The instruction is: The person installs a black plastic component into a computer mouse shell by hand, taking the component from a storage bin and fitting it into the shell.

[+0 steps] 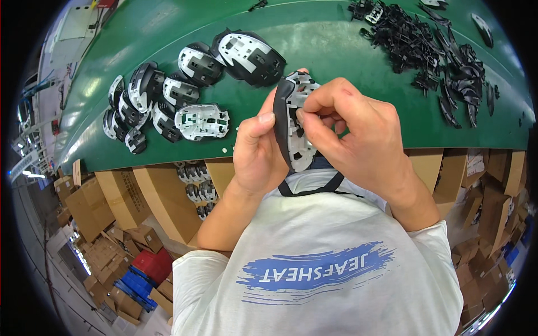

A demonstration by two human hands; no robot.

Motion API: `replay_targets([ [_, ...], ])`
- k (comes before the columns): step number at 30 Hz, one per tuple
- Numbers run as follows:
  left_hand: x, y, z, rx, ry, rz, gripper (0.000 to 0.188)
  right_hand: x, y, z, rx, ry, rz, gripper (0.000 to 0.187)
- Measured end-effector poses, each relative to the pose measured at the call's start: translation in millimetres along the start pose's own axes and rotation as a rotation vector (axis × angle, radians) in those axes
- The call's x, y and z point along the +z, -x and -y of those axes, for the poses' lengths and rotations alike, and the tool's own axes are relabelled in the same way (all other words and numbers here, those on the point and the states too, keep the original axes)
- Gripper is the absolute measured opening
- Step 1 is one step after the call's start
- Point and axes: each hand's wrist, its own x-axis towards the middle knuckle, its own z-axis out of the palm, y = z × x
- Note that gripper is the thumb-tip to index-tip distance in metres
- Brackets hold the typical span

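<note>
Grips a black-and-white plastic shell (284,124) in the left hand (255,150), over the near edge of the green bench (336,50) and in front of the chest. Holds it on edge, with its long axis roughly up and down the view, from close to the chest toward the far side of the bench. Turns its smooth black outer face to the left and its hollow white inner face to the right; cannot tell front end from rear. Lays the left thumb against the black face, with a fingertip showing past the far end. Holds the right hand (361,120) at the hollow side, with thumb and forefinger drawn together beside a dark part (298,128) inside and the other fingers curled; cannot tell about any small piece between those fingertips. Has a cluster of similar shells (144,87) to the left on the bench, at mixed angles, including a mostly white shell (203,122) with ribbed face up and long axis left to right. Has a heap of small black parts (403,45) at the far right, near curved black strips (465,78)
</note>
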Motion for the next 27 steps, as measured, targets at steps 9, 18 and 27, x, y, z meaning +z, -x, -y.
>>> replay_targets([
  [9, 3.3, 3.1, 11.2, -0.002, 0.207, 0.04, 0.074, -1.1, 5.4, -1.0, 0.021, 0.005, 0.049, 0.026],
  [18, -9.8, 8.1, 15.5, 0.037, 0.482, 0.24, 0.075, -4.8, 20.4, -8.3, -0.231, 0.259, 0.05, 0.029],
  [27, 5.7, 14.9, 21.8, -0.027, 0.242, -0.027, 0.07, -1.6, 28.4, -16.4, -0.292, 0.226, -0.079, 0.026],
])
